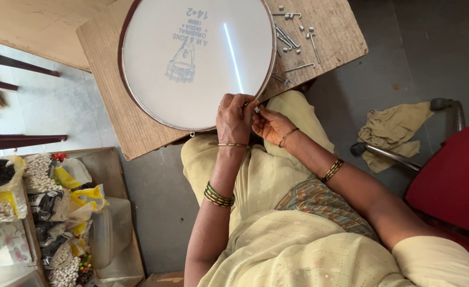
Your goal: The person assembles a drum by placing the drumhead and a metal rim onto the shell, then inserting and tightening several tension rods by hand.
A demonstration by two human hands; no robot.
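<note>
A round white drum head point(192, 64) with a metal rim is laid flat on a small wooden table point(133, 122). At the drum head's near rim edge, the left hand point(233, 118) is curled over it, fingers point(240, 100) closed on the rim. Just beside it, the right hand point(270, 125) is pinched shut on a small metal fitting point(257, 109) touching the rim. Loose metal rods and nuts point(293, 40) are scattered beyond the drum head's far right side.
</note>
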